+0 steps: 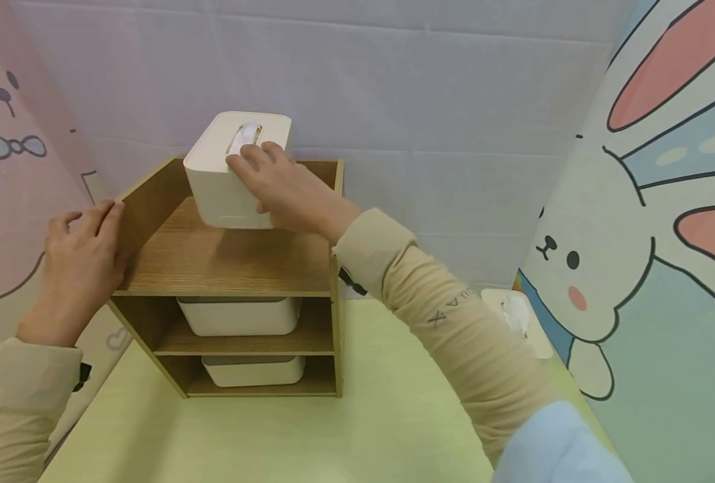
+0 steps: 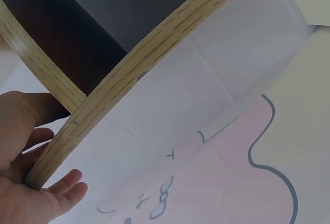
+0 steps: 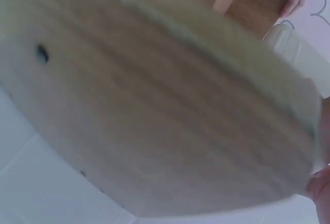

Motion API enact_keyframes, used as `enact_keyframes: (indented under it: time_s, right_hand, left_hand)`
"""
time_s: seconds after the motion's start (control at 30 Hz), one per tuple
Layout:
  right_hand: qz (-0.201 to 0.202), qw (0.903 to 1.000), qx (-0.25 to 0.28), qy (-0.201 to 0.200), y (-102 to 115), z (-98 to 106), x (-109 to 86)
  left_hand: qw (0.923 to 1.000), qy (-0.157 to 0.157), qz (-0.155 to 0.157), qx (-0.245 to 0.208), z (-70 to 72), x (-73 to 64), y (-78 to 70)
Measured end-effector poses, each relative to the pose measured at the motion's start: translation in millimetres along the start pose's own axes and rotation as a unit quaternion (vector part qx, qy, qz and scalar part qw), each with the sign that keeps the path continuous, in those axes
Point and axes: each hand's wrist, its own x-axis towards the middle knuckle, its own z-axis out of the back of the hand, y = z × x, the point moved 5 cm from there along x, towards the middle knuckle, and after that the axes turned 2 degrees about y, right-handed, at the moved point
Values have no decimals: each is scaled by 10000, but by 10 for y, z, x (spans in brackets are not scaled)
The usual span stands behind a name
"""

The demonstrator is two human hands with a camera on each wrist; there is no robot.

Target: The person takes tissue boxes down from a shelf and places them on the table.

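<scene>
A white tissue box (image 1: 231, 191) with a tissue poking out of its top slot is held tilted over the top board of a wooden shelf unit (image 1: 231, 272). My right hand (image 1: 291, 191) grips it, fingers over the lid and thumb low on the front side. On the left, my left hand (image 1: 82, 258) holds the unit's side panel; the left wrist view shows thumb and fingers on either side of the panel (image 2: 149, 54). In the right wrist view the side panel (image 3: 154, 110) covers most of the box (image 3: 309, 62).
White bins (image 1: 239, 316) stand on the unit's two lower levels. Another tissue box (image 1: 537, 329) sits on the light green table (image 1: 406, 402) at right, partly behind my right sleeve. A pale curtain (image 1: 442, 134) hangs behind, with cartoon-printed walls on both sides.
</scene>
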Motion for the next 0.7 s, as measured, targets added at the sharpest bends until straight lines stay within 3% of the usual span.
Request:
enact_keyframes:
  time_s: [0.47,0.7]
  right_hand:
    - [-201,9983,416,-362,-489,180,-298]
    - [-474,9975,428,-299,-722,170,-498]
  left_hand:
    - [9999,117,6,20,-20,13,5]
    - [9999,121,73,-1,-21,15,8]
